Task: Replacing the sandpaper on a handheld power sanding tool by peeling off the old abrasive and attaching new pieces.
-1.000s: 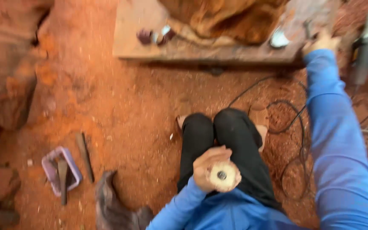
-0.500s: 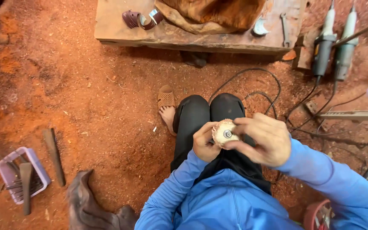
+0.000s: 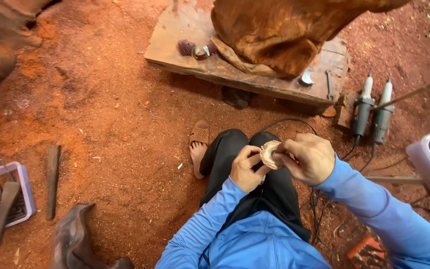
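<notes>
Head view: the big carved wood block (image 3: 284,35) sits on the low worktop (image 3: 185,55) ahead, two grinders (image 3: 372,107) beside it — I'm seated, fitting a sanding disc (image 3: 269,153) over my lap. Both hands grip it — left hand (image 3: 245,169) cupped beneath, right hand (image 3: 307,159) pinching its edge; next likely needs steady twisting.
</notes>
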